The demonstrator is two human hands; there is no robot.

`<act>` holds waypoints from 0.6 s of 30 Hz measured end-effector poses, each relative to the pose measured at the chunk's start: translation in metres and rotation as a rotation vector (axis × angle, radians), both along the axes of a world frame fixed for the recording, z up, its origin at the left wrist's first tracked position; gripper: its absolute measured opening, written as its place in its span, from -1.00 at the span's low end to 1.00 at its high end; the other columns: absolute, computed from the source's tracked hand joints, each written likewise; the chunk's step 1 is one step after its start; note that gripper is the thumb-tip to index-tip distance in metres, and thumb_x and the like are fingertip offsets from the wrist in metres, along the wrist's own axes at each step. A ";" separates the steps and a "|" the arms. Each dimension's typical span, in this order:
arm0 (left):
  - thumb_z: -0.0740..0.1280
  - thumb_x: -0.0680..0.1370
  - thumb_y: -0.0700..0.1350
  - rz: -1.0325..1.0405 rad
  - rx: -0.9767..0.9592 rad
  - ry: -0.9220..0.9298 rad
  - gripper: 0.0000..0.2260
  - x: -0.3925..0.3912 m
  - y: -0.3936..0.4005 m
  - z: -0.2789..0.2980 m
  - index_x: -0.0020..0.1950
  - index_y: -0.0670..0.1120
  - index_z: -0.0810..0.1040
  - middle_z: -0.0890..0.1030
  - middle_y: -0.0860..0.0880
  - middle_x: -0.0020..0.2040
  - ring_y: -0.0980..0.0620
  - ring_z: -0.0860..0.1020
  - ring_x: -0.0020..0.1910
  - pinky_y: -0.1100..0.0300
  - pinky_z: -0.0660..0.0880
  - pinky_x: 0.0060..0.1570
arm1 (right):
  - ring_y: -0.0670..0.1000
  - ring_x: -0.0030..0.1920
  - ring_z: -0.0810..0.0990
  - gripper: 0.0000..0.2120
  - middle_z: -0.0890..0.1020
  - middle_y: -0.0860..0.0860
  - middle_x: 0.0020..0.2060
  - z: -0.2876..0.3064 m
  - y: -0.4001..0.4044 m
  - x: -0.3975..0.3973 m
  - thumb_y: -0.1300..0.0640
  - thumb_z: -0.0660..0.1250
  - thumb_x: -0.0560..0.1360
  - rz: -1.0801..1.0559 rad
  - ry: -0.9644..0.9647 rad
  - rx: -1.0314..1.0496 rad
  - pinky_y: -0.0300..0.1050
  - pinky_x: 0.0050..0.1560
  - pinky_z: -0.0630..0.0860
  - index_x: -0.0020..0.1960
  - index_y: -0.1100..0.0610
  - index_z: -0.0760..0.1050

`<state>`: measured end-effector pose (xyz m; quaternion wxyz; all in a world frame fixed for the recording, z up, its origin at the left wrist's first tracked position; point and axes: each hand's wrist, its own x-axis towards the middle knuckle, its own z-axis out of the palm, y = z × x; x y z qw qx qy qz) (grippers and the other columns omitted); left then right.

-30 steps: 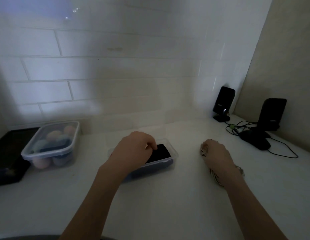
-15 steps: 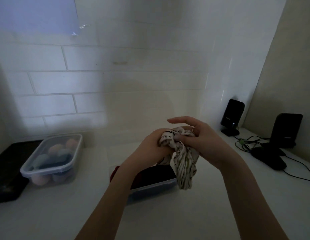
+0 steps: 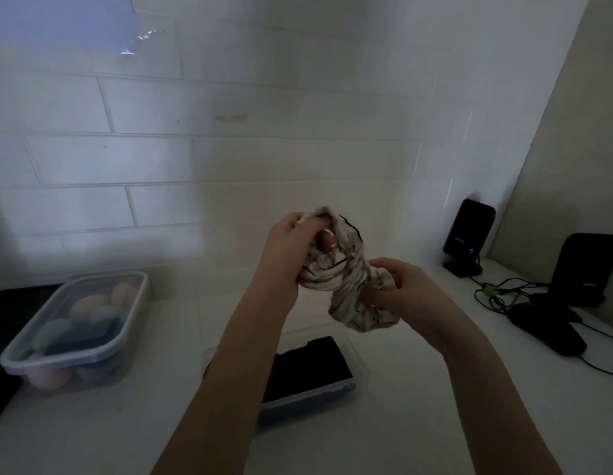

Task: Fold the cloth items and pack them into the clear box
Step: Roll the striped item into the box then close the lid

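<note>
- A second ago the left hand was down in the clear box, and the right hand was resting on a bunched-up cloth on the counter.
- Now both hands are up in the air, over the box, and they share the striped cloth between them.
- Half a second ago the hands were pressed close together on it. Now they have pulled a little apart, and the cloth is stretched out a bit more.
- The left hand is closed on the top end of the cloth. Its fingers are curled in tight.
- The right hand is closed on the lower end. Some cloth hangs down below it.
- The cloth is white with thin dark lines. It is all twisted and crumpled, not flat.
- The box sits on the counter under the arms. There is a dark folded cloth inside it already.
- I think this means one cloth is packed and this striped one is next.
- It likely has to be shaken out and made flat before it can be folded, because it looks too tangled to fold now.
- The box looks small, so the fold may have to be small and neat to fit on top.
- Another box with a lid is off to the left, with round soft-colored things in it. It is well apart from the hands.
</note>
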<state>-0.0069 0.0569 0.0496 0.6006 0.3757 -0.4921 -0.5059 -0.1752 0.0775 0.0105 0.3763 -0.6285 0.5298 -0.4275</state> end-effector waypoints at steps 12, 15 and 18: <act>0.20 0.47 -0.36 -0.250 -0.036 0.206 -0.72 0.004 0.004 -0.011 0.10 -0.10 0.50 0.68 -0.02 -0.12 0.03 0.57 -0.35 0.25 0.51 -0.41 | 0.17 -0.03 0.59 -0.66 0.60 0.27 -0.01 0.020 0.011 0.004 0.22 0.34 0.43 0.202 -0.563 0.029 0.08 0.06 0.53 0.17 0.32 0.50; 0.25 0.44 -0.36 -0.266 -0.052 0.113 -0.69 0.002 0.009 -0.013 0.10 -0.06 0.52 0.64 -0.07 -0.03 -0.04 0.60 -0.15 0.20 0.58 -0.20 | 0.03 -0.09 0.63 -0.76 0.65 0.12 -0.10 0.022 0.015 0.009 0.21 0.31 0.41 0.297 -0.570 -0.047 -0.09 -0.05 0.58 0.07 0.19 0.55; 0.23 0.49 -0.33 -0.296 -0.068 0.084 -0.74 0.000 0.013 -0.012 0.08 -0.06 0.53 0.64 -0.05 -0.05 -0.02 0.60 -0.14 0.19 0.58 -0.16 | 0.02 -0.09 0.62 -0.83 0.65 0.09 -0.11 0.024 0.018 0.013 0.26 0.26 0.48 0.303 -0.527 -0.110 -0.16 -0.08 0.59 0.01 0.12 0.58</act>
